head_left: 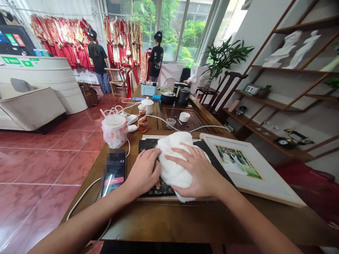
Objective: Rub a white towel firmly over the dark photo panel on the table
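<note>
A puffy wad of white stuffing (pixel 174 169) lies on a dark, gold-flecked board (pixel 159 190) near the table's front edge. Across its right side my right hand (pixel 197 169) rests with the fingers spread apart and the thumb low on the near side. At the left edge of the wad, my left hand (pixel 145 169) has its fingers bent together and closed on the stuffing, their tips partly hidden. Below the left fingertips a small brownish patch shows on the board. Most of the board's middle is covered by the stuffing and hands.
Right of the board leans a framed photo (pixel 265 180). A phone (pixel 113 173) with a cable lies left, behind it a bagged tub (pixel 114 128) and brown bottle (pixel 142 119). Farther back are a white cup (pixel 184 116) and black pots (pixel 182 97). Two people stand by garment racks.
</note>
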{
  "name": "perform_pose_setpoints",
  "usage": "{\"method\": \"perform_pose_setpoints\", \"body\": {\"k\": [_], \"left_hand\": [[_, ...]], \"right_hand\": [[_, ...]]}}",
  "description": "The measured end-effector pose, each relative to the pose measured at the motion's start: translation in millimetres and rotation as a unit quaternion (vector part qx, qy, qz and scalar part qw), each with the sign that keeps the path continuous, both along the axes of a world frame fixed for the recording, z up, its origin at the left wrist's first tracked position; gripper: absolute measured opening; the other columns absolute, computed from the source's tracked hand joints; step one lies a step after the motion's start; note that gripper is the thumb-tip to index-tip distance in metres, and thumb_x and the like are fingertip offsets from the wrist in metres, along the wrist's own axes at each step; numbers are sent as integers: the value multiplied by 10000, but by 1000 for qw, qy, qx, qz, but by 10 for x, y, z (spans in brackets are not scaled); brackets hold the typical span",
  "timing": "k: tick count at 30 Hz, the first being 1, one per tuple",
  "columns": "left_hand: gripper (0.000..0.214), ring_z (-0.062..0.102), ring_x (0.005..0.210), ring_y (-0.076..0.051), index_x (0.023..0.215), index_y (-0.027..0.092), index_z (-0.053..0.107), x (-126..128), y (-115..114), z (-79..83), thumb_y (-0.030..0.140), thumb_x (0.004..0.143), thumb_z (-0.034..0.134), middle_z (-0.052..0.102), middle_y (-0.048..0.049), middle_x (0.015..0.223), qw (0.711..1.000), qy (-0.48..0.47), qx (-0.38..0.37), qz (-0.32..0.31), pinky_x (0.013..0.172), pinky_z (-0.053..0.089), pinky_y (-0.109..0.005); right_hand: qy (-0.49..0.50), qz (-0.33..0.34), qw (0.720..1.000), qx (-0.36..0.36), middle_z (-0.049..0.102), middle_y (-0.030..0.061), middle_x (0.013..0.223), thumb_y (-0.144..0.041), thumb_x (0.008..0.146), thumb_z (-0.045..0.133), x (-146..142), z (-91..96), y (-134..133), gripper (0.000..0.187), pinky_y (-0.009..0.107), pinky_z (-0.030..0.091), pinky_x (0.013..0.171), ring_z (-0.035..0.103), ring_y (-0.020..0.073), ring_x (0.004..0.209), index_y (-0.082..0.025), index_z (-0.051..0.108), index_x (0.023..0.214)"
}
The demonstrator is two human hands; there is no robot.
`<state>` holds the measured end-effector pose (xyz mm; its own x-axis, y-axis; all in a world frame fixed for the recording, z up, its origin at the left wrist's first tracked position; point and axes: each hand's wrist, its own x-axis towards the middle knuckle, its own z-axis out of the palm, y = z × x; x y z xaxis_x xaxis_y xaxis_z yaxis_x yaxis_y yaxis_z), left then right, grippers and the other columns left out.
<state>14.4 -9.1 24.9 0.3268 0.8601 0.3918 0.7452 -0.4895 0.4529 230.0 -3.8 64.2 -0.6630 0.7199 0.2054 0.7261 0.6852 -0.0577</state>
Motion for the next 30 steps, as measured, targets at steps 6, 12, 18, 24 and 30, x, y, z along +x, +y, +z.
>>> {"method": "perform_pose_setpoints", "body": {"k": [6,12,18,24,30], "left_hand": [[456,418,1353,-249,1331,141,443,17,-13,-65,121,877,402,497,-130,1407,999,41,-13,-7,1175,253,-479],[403,424,1348,-252,1313,174,451,22,-10,-54,179,914,394,497,-120,1398,998,52,-16,-5,1172,257,-487],[476,404,1360,-279,1327,164,432,40,-28,-10,426,935,499,482,-140,1411,998,63,-20,-6,1172,244,-507],[641,384,1374,-312,1333,171,414,45,-36,-31,574,863,579,458,-155,1426,997,69,-14,-10,1169,228,-531],[627,389,1370,-308,1318,171,424,46,-29,-52,581,867,572,465,-156,1417,997,72,-11,-9,1170,225,-526]], "right_hand": [[-5,-27,999,37,479,38,1459,-518,699,657,147,-28,100,647,583,287,1033,325,382,1367,-355,559,1317],[-24,-88,993,81,505,38,1430,-514,729,635,454,-110,267,613,574,348,976,363,387,1341,-368,553,1319],[-35,-150,982,108,498,32,1437,-553,770,597,624,-181,333,570,588,354,954,361,395,1336,-377,550,1310],[-36,-131,982,133,499,34,1441,-503,779,608,552,-201,290,534,621,272,1004,317,414,1352,-374,570,1296],[-26,-58,992,110,518,6,1423,-438,753,641,402,-170,194,475,626,211,1045,329,403,1339,-394,628,1226]]}}
